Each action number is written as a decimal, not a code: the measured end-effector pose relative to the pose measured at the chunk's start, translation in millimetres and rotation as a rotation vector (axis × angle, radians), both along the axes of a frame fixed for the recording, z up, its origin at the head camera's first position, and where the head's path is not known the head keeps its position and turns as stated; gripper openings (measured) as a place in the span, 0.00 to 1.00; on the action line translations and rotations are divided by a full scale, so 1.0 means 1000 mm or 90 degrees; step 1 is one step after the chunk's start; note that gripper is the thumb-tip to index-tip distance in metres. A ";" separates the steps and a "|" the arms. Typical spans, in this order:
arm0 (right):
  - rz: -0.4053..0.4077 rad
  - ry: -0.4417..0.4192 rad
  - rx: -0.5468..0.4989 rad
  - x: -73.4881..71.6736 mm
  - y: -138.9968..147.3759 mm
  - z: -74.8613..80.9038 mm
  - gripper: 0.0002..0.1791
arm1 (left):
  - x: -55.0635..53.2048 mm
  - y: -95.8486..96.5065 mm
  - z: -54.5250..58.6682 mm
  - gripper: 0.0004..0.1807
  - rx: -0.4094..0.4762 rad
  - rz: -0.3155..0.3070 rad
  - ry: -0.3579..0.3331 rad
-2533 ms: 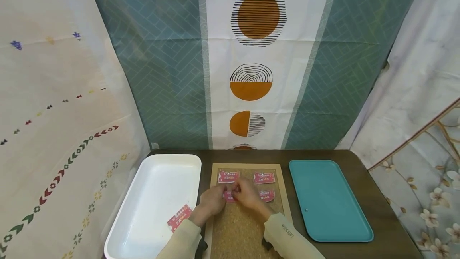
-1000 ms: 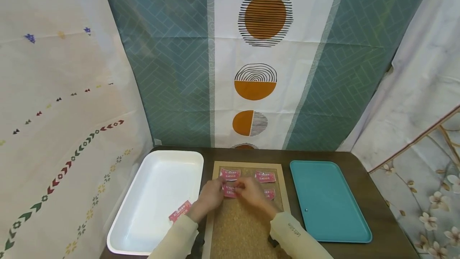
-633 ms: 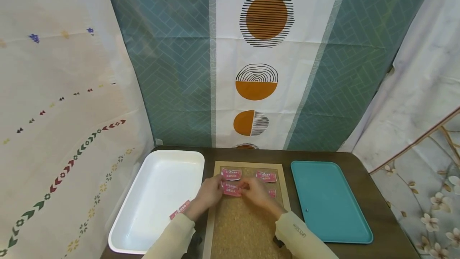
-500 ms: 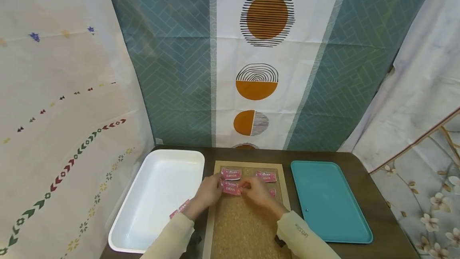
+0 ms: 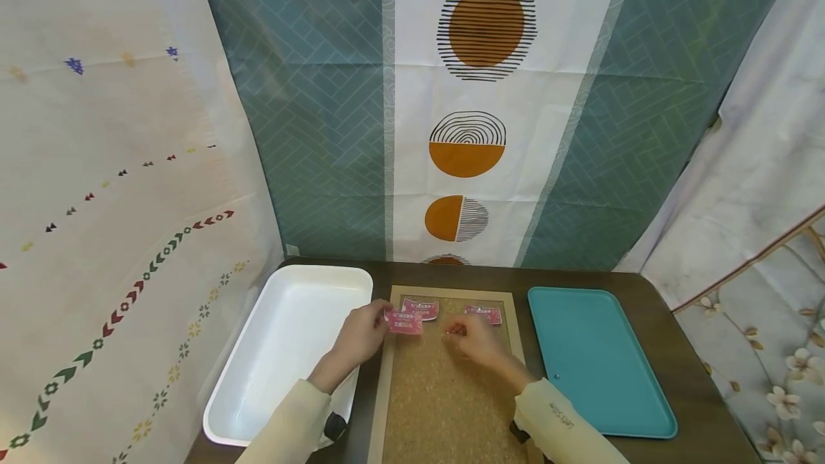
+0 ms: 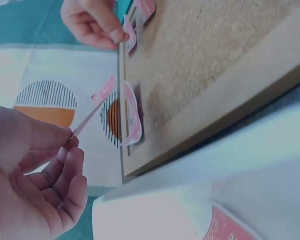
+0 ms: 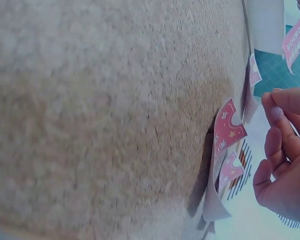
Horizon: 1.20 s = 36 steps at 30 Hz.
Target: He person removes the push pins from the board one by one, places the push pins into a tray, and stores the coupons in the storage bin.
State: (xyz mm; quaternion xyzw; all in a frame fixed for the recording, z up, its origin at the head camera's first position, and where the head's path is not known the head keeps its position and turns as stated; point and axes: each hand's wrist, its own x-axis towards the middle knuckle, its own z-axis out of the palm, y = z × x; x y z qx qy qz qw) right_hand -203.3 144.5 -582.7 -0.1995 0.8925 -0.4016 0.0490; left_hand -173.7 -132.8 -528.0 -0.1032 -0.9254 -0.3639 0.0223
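Observation:
My left hand pinches a pink printed coupon by its left edge between thumb and index finger. The coupon is off the cork board, above its upper left part. My right hand hovers over the board with thumb and index fingertips together; a tiny speck, like a small pin, shows at the tips. An upper left coupon and an upper right coupon hang on the board. A lower right coupon, curling away from the cork, shows in the right wrist view; my right hand hides it in the head view.
A white bin stands left of the board. One more coupon lies in it, hidden by my left arm in the head view. On the right, a teal tray carries a small pin. Fabric hangs around the dark table.
The lower left coupon has come off the board and moved up and left in my left hand. My right hand has let go of it and now stands apart. The view has shifted slightly.

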 end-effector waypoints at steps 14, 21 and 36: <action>0.007 0.065 0.010 0.000 0.022 0.011 0.05 | 0.002 -0.024 0.010 0.18 0.008 0.059 -0.030; -0.007 0.095 0.008 -0.001 0.034 0.009 0.03 | 0.007 -0.038 0.011 0.19 -0.012 0.081 -0.021; -0.055 0.045 0.007 0.003 0.056 0.013 0.05 | 0.006 -0.058 0.014 0.20 -0.029 0.100 -0.019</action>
